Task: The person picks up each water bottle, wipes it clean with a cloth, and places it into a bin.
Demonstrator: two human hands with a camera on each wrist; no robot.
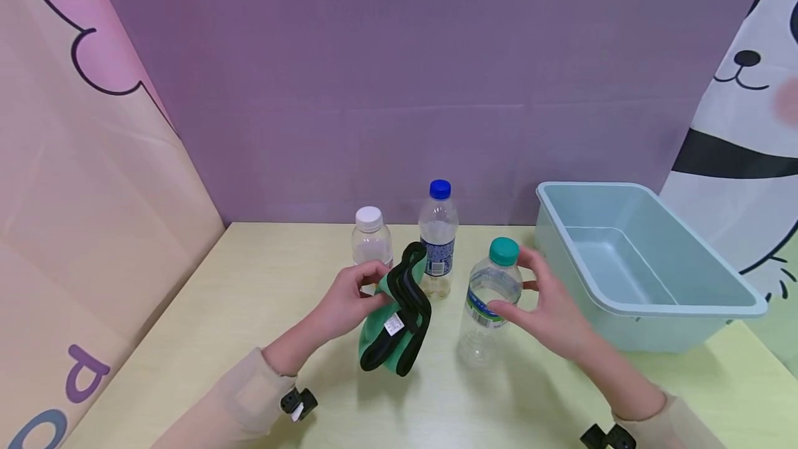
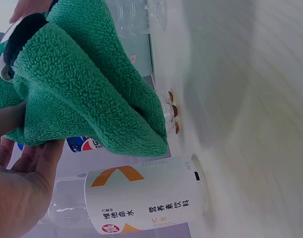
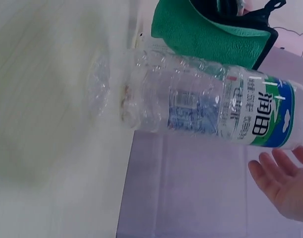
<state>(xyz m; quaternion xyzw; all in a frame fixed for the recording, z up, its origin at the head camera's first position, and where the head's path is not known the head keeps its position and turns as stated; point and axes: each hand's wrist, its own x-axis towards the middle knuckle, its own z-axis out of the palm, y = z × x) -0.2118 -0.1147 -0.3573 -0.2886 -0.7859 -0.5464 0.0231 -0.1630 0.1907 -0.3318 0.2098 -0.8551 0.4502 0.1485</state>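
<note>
1x green cloth (image 1: 405, 310), black-edged, lower centre of frame, pinched between thumb and fingers of left hand (image 1: 352, 303), which angles in from bottom left. right hand (image 1: 555, 310) angles in from bottom right, fingers spread around the teal-capped bottle (image 1: 489, 293) just right of the cloth; can't tell if they touch. 3 bottles total: white-capped bottle (image 1: 372, 244) and blue-capped bottle (image 1: 439, 248) sit behind the cloth, mid-frame. 1x pale blue bin (image 1: 704, 331), right side, on the table (image 1: 249, 324).

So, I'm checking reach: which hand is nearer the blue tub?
Right. The right hand is near the blue tub, at the green-capped bottle; the left hand is farther off, beyond that bottle, holding the green cloth.
</note>
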